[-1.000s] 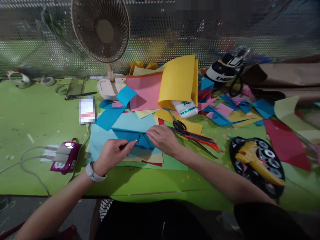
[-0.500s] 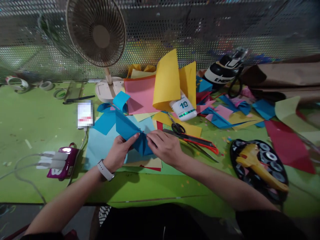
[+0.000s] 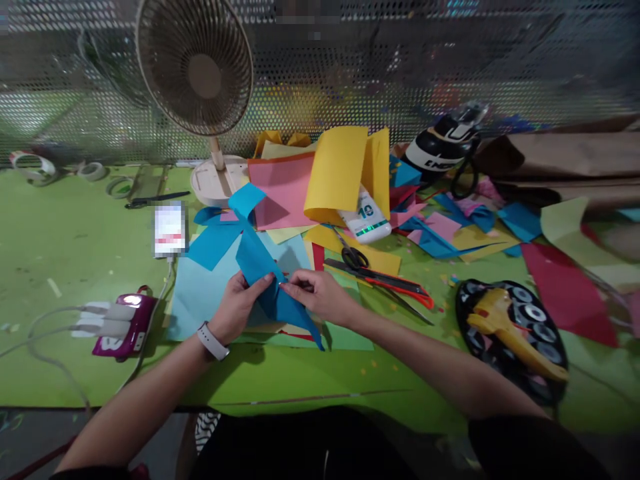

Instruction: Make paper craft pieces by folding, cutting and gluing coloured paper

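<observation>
A folded sheet of blue paper [image 3: 259, 257] is held up between both hands over the middle of the green table. My left hand [image 3: 240, 303] grips its left side, thumb on top and fingers behind. My right hand [image 3: 317, 291] pinches the paper near its middle, by the left thumb. One pointed end of the sheet slants down toward me. Beneath lie light blue paper [image 3: 193, 300] and other coloured sheets. Just right of my right hand are scissors [image 3: 356, 259] and an orange-and-black utility knife [image 3: 400, 285].
A fan [image 3: 205, 77] stands at the back left, with yellow paper [image 3: 337, 170] and a black-and-white bottle [image 3: 437, 150] along the rear. A yellow glue gun [image 3: 515, 333] rests on a black tray [image 3: 463, 320] at right. On the left are a phone [image 3: 169, 227] and a purple power bank [image 3: 133, 327].
The blue paper has turned between my hands, and its lower point now hangs down to the right. My right fingers have drawn into a pinch. The yellow sheet behind has sagged lower.
</observation>
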`<state>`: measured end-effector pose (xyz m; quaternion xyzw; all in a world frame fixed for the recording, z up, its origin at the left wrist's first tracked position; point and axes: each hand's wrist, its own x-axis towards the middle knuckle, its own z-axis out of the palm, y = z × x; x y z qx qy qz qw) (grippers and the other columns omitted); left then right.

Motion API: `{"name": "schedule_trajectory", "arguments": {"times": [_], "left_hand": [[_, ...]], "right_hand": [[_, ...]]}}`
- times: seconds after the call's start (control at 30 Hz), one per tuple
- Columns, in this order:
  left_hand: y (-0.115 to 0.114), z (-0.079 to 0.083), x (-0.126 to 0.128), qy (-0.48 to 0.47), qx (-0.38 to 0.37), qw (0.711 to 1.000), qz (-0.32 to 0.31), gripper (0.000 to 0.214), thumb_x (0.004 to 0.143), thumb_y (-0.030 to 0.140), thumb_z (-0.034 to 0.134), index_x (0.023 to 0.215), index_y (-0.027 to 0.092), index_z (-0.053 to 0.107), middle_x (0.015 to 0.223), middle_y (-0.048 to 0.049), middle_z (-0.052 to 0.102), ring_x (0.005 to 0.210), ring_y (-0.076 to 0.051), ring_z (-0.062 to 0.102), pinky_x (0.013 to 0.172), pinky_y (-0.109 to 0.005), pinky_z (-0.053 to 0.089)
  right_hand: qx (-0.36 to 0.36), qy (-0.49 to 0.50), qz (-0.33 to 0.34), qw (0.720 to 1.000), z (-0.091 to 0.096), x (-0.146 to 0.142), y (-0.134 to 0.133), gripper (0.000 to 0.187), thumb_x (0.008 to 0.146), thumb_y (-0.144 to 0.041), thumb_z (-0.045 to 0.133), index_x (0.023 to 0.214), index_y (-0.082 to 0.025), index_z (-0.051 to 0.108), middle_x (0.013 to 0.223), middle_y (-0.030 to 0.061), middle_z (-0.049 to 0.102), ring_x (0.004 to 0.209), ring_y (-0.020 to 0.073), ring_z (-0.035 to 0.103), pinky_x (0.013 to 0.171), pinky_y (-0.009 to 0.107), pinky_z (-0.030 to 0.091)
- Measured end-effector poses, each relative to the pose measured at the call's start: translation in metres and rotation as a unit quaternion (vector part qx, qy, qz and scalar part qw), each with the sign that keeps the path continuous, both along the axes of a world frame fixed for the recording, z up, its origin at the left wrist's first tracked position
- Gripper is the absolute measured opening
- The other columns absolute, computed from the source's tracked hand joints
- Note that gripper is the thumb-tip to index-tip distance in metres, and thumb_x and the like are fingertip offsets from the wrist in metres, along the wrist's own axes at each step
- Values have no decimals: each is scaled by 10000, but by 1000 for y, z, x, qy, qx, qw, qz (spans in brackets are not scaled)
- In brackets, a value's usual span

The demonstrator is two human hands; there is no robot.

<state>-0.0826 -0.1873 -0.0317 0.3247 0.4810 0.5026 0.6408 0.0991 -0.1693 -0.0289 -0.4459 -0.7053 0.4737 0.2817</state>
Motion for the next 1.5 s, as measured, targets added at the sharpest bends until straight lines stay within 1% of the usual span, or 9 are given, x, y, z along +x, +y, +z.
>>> {"name": "schedule_trajectory", "arguments": {"times": [0.17, 0.47, 0.67, 0.8, 0.87, 1.0, 1.2, 1.3, 1.5], "left_hand": [[-2, 0, 2, -20, -4, 1000, 7, 308, 646, 323, 865, 883, 168, 745, 867, -30, 762, 759, -155, 674, 700, -252, 523], [5, 1, -4, 8, 14, 999, 28, 349, 627, 301, 874, 922, 163, 747, 862, -48, 771, 755, -173, 695, 720, -289, 554], [23, 1, -24, 27, 65, 993, 94, 293, 606, 295, 884, 797, 143, 721, 822, -52, 760, 713, -177, 692, 674, -289, 566], [28, -1, -31, 8, 52, 992, 114, 362, 584, 287, 897, 871, 150, 724, 858, -61, 763, 740, -191, 703, 704, -313, 584], [27, 1, -32, 5, 31, 994, 102, 377, 579, 295, 900, 876, 146, 722, 863, -73, 764, 737, -197, 705, 703, -322, 589], [18, 8, -28, 14, -10, 1000, -6, 374, 563, 289, 907, 841, 132, 711, 834, -84, 763, 698, -194, 702, 684, -318, 586], [7, 8, -22, 34, -24, 983, -177, 367, 579, 295, 896, 863, 136, 726, 833, -84, 765, 681, -184, 695, 675, -318, 574], [5, 5, -18, 26, -24, 986, -161, 349, 582, 320, 893, 844, 141, 748, 849, -87, 769, 698, -188, 696, 702, -328, 571], [7, 3, -14, -30, -42, 999, -6, 346, 575, 324, 899, 827, 138, 751, 871, -94, 771, 745, -205, 700, 731, -335, 569]], "right_hand": [[-66, 59, -13, 996, -5, -5, -1, 416, 779, -568, 625, 652, -189, 508, 561, -52, 422, 519, 89, 364, 469, 225, 288], [-96, 40, 37, 994, -7, -7, -6, 414, 804, -555, 615, 639, -188, 517, 554, -47, 454, 524, 88, 410, 472, 217, 314], [-242, 37, 71, 967, -4, -4, -11, 420, 757, -588, 663, 733, -192, 528, 515, -52, 561, 417, 101, 538, 395, 202, 375], [-307, 23, 161, 938, 12, 7, -8, 457, 725, -601, 710, 731, -170, 557, 614, 12, 676, 416, 105, 585, 399, 212, 433], [-283, 21, 166, 944, 19, 14, -4, 454, 755, -595, 696, 714, -154, 592, 623, 29, 688, 424, 99, 591, 423, 210, 450], [-164, 80, 13, 983, 21, 19, 5, 439, 795, -592, 661, 749, -159, 611, 564, -12, 646, 410, 78, 565, 426, 189, 431], [-189, 106, 5, 976, 11, 9, 8, 470, 744, -626, 685, 762, -169, 579, 536, -26, 617, 374, 81, 525, 386, 197, 388], [-168, 101, -3, 981, 3, 5, 6, 424, 763, -590, 674, 800, -179, 575, 553, -31, 609, 401, 95, 531, 409, 218, 413], [69, 14, -26, 997, 1, 10, -1, 276, 867, -427, 590, 1001, -191, 643, 814, 51, 689, 712, 155, 631, 663, 294, 497]]}}
